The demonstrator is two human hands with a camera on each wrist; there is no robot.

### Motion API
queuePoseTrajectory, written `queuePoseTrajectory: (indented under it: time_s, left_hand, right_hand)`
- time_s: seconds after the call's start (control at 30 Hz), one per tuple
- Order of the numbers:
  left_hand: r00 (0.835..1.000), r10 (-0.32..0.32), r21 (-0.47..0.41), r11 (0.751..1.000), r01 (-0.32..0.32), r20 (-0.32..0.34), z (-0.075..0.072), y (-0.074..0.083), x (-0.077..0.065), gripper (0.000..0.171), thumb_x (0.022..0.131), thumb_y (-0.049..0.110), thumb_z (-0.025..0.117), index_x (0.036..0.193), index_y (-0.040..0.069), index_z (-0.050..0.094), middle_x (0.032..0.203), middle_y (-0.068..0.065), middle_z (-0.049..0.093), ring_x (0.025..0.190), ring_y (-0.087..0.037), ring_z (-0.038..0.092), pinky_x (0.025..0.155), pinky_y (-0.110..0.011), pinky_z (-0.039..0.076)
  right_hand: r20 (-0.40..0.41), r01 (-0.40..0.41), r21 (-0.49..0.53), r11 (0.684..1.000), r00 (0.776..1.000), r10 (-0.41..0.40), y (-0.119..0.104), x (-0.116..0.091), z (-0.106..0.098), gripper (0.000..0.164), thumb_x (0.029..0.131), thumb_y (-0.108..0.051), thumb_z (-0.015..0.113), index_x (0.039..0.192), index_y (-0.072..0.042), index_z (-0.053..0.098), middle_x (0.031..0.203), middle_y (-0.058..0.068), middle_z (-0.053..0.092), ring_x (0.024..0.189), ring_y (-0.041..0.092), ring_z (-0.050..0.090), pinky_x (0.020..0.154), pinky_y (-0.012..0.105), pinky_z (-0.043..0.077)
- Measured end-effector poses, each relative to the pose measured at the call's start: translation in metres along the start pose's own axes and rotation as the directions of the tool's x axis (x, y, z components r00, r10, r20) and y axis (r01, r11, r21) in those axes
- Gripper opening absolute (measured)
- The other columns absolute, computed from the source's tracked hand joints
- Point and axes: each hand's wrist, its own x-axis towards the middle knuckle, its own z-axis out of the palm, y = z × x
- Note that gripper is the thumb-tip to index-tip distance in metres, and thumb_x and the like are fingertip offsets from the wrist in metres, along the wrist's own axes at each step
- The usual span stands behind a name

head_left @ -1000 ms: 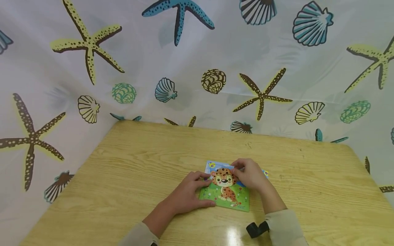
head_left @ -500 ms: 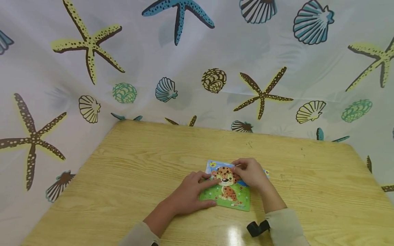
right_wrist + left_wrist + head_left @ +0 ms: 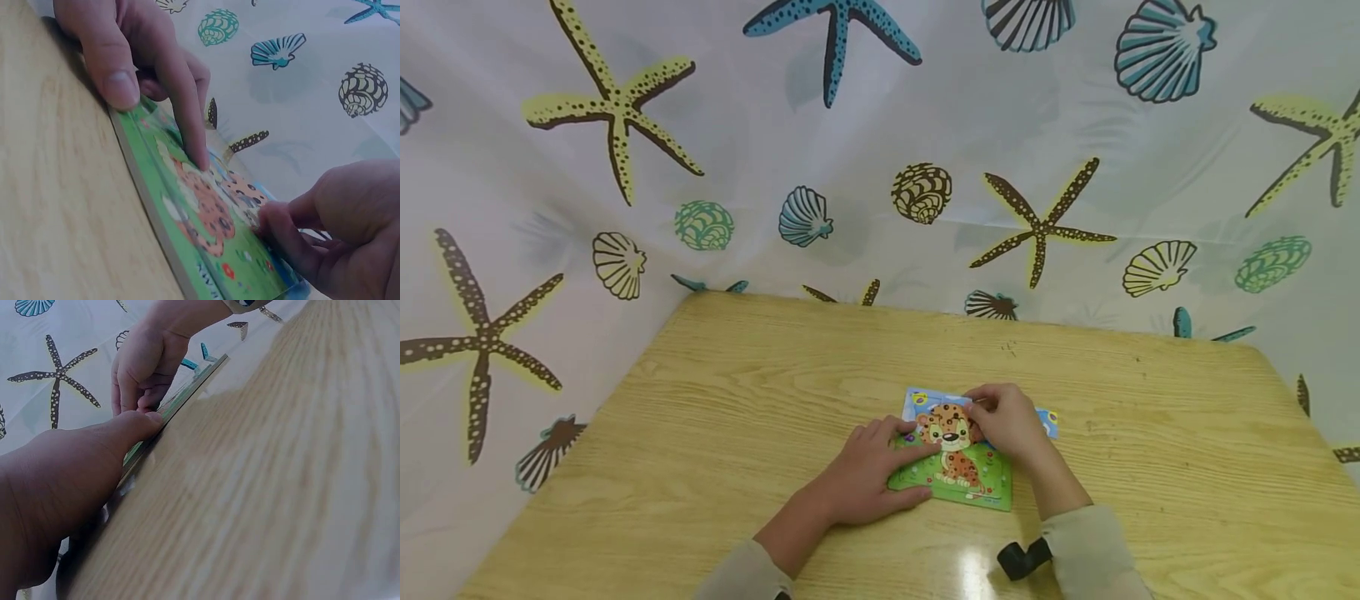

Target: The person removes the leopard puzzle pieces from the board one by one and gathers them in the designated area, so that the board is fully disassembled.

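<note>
A flat jigsaw puzzle with a spotted leopard cub on green grass lies on the wooden table. My left hand rests on its left side: the thumb is along the near edge and the straight index finger presses on the cub's face. In the right wrist view, that left hand reaches in from the upper left. My right hand is at the puzzle's upper right, thumb and fingertips pinched together at the cub's head on what seems a puzzle piece, mostly hidden by the fingers.
A blue piece with a yellow mark shows just right of the right hand. The wooden table reaches back to a white cloth printed with starfish and shells. A black fitting sticks out by the right sleeve.
My left index finger has stretched from the puzzle's left part onto the cub's face. The right hand stays almost in place, with its fingers still pinched together.
</note>
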Motion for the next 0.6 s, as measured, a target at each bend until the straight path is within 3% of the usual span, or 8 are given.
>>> queuePoseTrajectory:
  time_s: [0.23, 0.47, 0.6]
  left_hand:
    - [1.0, -0.001, -0.007, 1.0, 0.001, -0.009, -0.001, 0.001, 0.002, 0.055, 0.096, 0.063, 0.052, 0.146, 0.042, 0.048, 0.147, -0.005, 0.043, 0.134, -0.023, 0.042, 0.101, -0.047, 0.036]
    - [1.0, -0.002, -0.059, 0.998, 0.0, -0.029, 0.001, -0.001, 0.002, 0.055, 0.094, 0.062, 0.057, 0.145, 0.041, 0.052, 0.146, -0.005, 0.045, 0.133, -0.023, 0.043, 0.102, -0.046, 0.035]
    - [0.999, -0.023, -0.108, 0.994, 0.018, -0.04, 0.001, -0.001, 0.002, 0.056, 0.091, 0.062, 0.062, 0.142, 0.039, 0.055, 0.145, -0.005, 0.046, 0.132, -0.023, 0.044, 0.102, -0.046, 0.036]
  right_hand:
    - [0.025, -0.059, 0.114, 0.992, 0.998, 0.057, -0.005, -0.002, -0.001, 0.025, 0.102, -0.01, 0.056, 0.123, 0.003, 0.062, 0.104, 0.018, 0.068, 0.069, 0.016, 0.072, 0.066, 0.03, 0.06]
    - [0.144, -0.054, 0.246, 0.968, 0.989, 0.018, 0.003, 0.0, -0.011, 0.029, 0.103, -0.008, 0.053, 0.128, 0.006, 0.059, 0.107, 0.021, 0.066, 0.077, 0.02, 0.074, 0.074, 0.032, 0.06]
    - [0.205, -0.071, 0.298, 0.952, 0.979, 0.009, 0.012, 0.003, -0.018, 0.032, 0.1, -0.008, 0.059, 0.129, 0.006, 0.058, 0.104, 0.018, 0.067, 0.078, 0.017, 0.074, 0.075, 0.031, 0.06]
